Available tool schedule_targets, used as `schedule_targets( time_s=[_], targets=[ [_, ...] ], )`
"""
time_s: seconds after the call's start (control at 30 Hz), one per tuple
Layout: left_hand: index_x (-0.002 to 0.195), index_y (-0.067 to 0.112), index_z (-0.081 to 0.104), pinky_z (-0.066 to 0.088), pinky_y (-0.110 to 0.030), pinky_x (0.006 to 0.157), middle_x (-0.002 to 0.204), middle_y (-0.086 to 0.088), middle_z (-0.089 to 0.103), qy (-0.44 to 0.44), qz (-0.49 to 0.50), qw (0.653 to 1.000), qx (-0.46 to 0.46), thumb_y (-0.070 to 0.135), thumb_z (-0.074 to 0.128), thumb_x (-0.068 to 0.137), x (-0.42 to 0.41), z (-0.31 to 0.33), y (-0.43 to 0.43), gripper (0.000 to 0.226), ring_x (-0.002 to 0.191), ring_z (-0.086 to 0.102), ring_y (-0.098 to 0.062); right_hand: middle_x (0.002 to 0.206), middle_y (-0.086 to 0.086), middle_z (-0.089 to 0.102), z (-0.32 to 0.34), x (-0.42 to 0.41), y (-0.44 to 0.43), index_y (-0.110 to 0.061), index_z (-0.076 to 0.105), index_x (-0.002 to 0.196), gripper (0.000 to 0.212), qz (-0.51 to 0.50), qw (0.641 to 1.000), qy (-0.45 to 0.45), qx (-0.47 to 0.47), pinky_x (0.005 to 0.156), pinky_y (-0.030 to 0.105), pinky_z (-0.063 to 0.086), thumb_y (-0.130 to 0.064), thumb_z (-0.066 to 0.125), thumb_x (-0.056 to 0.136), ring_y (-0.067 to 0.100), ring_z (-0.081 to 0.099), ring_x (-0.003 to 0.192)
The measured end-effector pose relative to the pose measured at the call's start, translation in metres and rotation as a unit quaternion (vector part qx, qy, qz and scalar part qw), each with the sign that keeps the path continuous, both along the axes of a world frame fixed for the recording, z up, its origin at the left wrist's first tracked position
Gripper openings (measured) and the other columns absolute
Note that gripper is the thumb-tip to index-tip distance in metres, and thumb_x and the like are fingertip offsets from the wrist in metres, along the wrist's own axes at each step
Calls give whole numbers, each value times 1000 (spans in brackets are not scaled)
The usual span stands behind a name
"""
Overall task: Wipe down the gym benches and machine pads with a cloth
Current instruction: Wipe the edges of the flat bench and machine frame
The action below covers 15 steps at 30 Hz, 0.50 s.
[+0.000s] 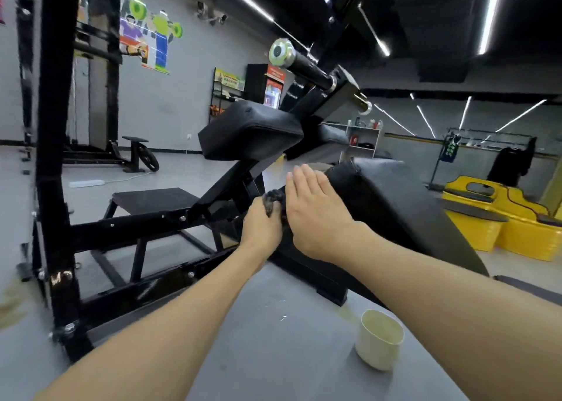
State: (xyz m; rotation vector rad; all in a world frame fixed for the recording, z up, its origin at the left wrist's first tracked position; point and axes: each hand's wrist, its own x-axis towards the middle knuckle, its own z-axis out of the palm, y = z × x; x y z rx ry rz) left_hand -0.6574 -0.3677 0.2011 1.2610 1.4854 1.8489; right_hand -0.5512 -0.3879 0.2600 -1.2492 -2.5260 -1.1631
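Note:
A dark grey cloth (272,200) is bunched in my left hand (262,228), which grips it against the left side of a long slanted black pad (401,206). My right hand (316,209) lies flat with straight fingers on the upper end of that pad, right beside the cloth. A second black pad (252,130), thick and squarish, stands higher up behind the hands on the machine's black frame (57,163). A low flat black seat (152,198) sits to the left of the hands.
A cream cup (378,338) stands on the grey floor at the lower right. Yellow plastic steps (504,218) are stacked at the right. A black bar with a chrome end (284,52) juts out overhead. A white power strip (86,183) lies on the floor behind.

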Motion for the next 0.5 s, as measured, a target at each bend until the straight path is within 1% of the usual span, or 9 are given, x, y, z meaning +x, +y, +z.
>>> schedule_targets(
  time_s=[0.03,0.07,0.1,0.17,0.2,0.27,0.33,0.43,0.5],
  targets=[
    [95,15,57,42,-21,62,85,0,63,-4,-45,999,28,27,50,100,8,12,-17,15,76,55,-16,159,27,4,3,3,-13,7,1,152,74,8,999,30,-36,122,45,10,-20,37,94,40,4,149],
    [92,17,59,47,-26,65,83,0,65,-6,-83,995,50,25,52,98,17,22,-31,13,76,58,-15,159,25,9,5,9,-25,5,6,152,72,29,995,78,-58,121,42,18,-17,39,93,37,10,148],
    [91,17,62,49,-31,68,81,-2,66,12,-108,992,69,20,52,97,29,32,-45,12,76,59,-13,157,22,20,5,21,-38,3,15,151,69,55,986,141,-64,116,40,29,-14,43,90,35,22,144],
    [88,14,63,50,-36,66,78,-4,66,73,-135,982,113,14,54,97,56,46,-68,13,71,59,-11,141,17,43,6,53,-57,1,41,140,60,115,961,249,-21,96,40,48,-8,51,81,33,47,122],
    [84,13,62,49,-35,64,74,-2,65,100,-151,975,133,14,55,96,76,52,-79,14,68,57,-10,130,16,52,6,78,-66,0,52,130,53,147,945,293,15,86,41,52,-6,52,77,32,54,110],
    [78,14,60,46,-31,60,69,5,61,154,-197,955,161,18,56,96,124,62,-95,18,63,53,-8,114,12,58,8,137,-83,-3,60,114,41,175,916,357,63,69,39,54,-10,49,76,29,58,92],
    [76,20,60,46,-29,58,67,9,61,199,-237,934,179,25,57,93,177,68,-103,18,62,54,-6,111,11,55,10,194,-97,-5,59,112,40,152,908,384,76,62,41,53,-13,46,75,29,58,86],
    [71,25,56,42,-24,54,65,8,61,238,-294,907,183,27,59,93,270,68,-109,22,57,51,-4,114,10,50,1,282,-118,-6,56,115,45,66,900,425,69,61,48,53,-12,46,72,36,57,85],
    [69,23,54,37,-23,49,62,8,58,263,-348,889,141,25,58,94,336,59,-119,26,54,49,-5,115,10,48,-14,342,-140,-6,55,117,47,1,894,446,51,66,51,52,-13,47,71,37,57,87]
  ],
)
